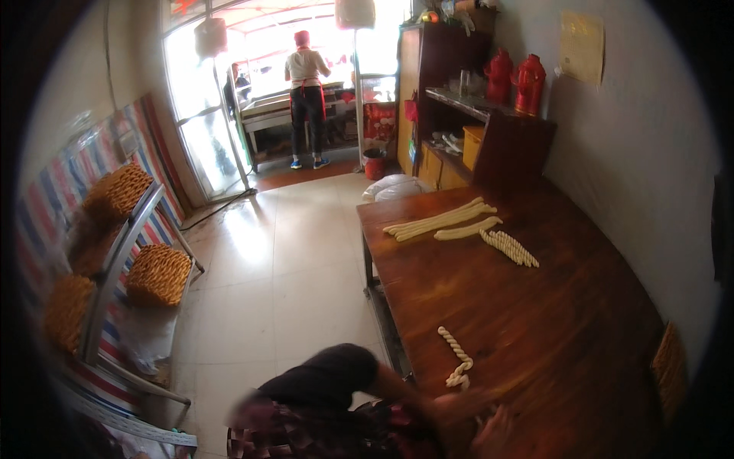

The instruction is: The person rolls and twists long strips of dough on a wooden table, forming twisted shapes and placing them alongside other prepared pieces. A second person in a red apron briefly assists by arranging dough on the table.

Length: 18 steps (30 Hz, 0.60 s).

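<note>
My left hand [463, 403] reaches low over the brown wooden table [550, 321], blurred. Just below it is my right hand [494, 429], also blurred; whether either hand holds dough is unclear. Beside my left hand lies a twisted dough rope [457, 349], its near end curled into a loose bend. Farther up the table, long dough strips [438, 219] lie side by side. A shorter dough strip [467, 229] rests near them, and a row of twisted dough sticks [510, 248] touches or nearly touches its right end.
Browned twisted pastries [158, 275] are stacked on a metal rack [123, 246] at left. Two red thermos flasks [528, 85] stand on a dark cabinet [516, 143]. White sacks [395, 187] lie beyond the table. A person [308, 86] in a red apron stands by the doorway.
</note>
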Each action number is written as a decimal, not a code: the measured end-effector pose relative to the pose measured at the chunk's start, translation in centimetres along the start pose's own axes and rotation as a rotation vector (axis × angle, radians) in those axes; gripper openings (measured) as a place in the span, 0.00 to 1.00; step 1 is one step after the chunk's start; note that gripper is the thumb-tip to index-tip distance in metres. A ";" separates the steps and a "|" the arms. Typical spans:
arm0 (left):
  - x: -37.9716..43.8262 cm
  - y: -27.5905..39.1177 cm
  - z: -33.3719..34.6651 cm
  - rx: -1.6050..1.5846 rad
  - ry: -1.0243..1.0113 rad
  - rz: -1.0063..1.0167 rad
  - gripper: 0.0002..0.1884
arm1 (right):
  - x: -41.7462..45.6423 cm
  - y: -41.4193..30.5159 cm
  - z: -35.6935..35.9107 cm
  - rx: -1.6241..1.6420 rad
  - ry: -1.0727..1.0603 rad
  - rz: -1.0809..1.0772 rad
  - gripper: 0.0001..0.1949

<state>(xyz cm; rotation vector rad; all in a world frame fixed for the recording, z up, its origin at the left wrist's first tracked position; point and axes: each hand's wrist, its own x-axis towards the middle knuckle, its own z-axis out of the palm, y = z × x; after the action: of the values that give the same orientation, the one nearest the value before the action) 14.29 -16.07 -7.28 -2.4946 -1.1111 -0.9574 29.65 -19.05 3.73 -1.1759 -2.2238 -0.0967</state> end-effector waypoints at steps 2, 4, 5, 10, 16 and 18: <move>-1.7 2.4 -1.2 0.052 -0.362 -0.052 0.30 | 1.9 -1.3 -5.1 0.354 -0.181 0.109 0.14; 2.1 5.2 -4.7 0.073 -0.579 -0.178 0.29 | -3.2 6.0 2.3 -0.196 -0.020 -0.031 0.17; 6.6 3.8 -7.8 0.092 -0.628 -0.313 0.28 | -1.4 7.8 4.1 -0.185 -0.046 0.057 0.16; 7.6 -1.6 -4.2 0.003 -0.388 -0.257 0.33 | 2.9 3.5 2.2 -0.107 -0.015 0.077 0.13; 5.1 4.4 -12.2 -0.116 -0.468 -0.108 0.32 | -3.2 6.4 2.6 -0.183 0.017 0.011 0.09; 7.4 3.4 -10.0 -0.072 -0.414 -0.335 0.31 | 0.4 7.2 3.7 -0.150 0.002 0.122 0.08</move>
<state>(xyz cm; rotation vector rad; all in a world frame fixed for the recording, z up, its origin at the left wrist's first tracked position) 15.80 -18.79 5.31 -2.6933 -1.6881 -0.5667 33.19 -13.19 -0.53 -1.3881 -2.1676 -0.2175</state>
